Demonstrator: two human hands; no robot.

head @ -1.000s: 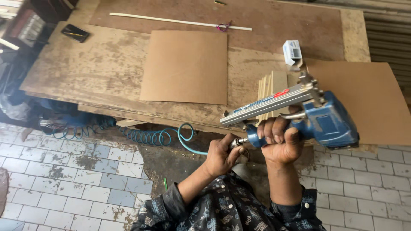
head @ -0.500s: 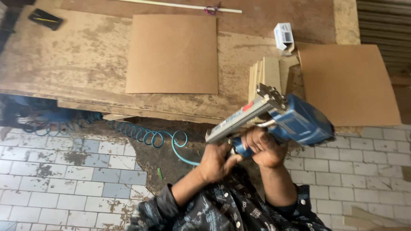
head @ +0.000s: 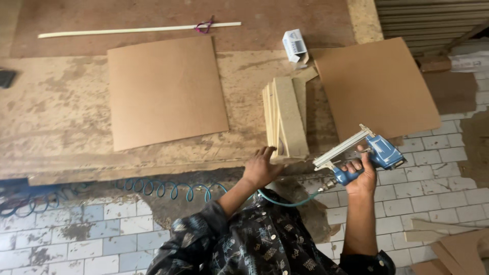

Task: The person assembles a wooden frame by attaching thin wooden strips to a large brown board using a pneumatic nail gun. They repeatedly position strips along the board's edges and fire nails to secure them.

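since half a second ago the left hand (head: 262,167) has let go of the blue nail gun (head: 364,152) and gone to the stack of wooden strips (head: 286,118), its fingers spread and resting on the near end of that stack; the right hand (head: 360,173) now holds the gun alone, closed around its grip, just right of the stack and past the workbench (head: 56,122) edge, over the tiled floor (head: 443,173); a teal coiled hose (head: 168,189) runs from the gun's base, passing below the stack; left of the stack lies a square brown board (head: 165,91); right of it, a second board (head: 377,86); beyond it, a small white box (head: 294,45) and a thin pale rod (head: 137,29).
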